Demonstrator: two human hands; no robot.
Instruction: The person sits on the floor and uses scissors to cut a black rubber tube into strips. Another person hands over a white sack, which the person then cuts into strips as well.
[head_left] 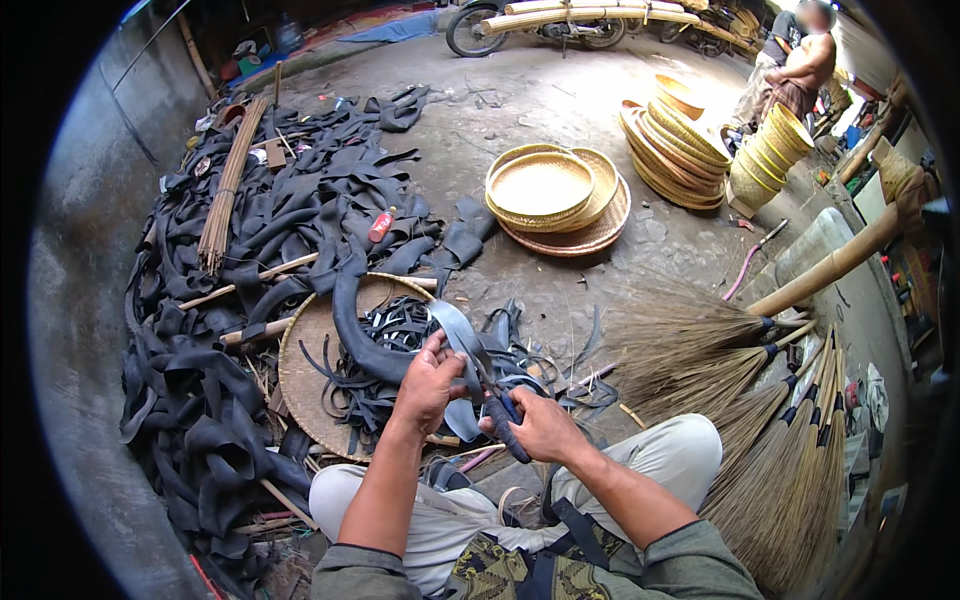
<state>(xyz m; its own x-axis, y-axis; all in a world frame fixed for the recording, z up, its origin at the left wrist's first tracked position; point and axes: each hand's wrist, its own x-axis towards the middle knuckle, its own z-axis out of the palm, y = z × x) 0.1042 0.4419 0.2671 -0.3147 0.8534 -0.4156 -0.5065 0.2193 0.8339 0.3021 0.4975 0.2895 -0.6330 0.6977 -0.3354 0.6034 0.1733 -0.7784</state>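
Note:
My left hand [428,382] grips a flat strip of black rubber inner tube [455,330] that rises from my fingers. My right hand [543,426] holds dark-handled scissors [500,412] whose blades meet the strip just right of my left thumb. In front of my knees lies a round woven tray [300,375] carrying a curved piece of tube [352,330] and a tangle of thin cut rubber strips [395,340]. I sit with light trousers [670,455] over my legs.
A large heap of black inner tubes [250,240] fills the left, with a bundle of thin sticks [228,185] on it. Stacked woven baskets [555,195] and trays [680,140] lie ahead. Brooms [760,440] lie at right. A person [800,70] sits far right; a motorcycle [540,25] stands behind.

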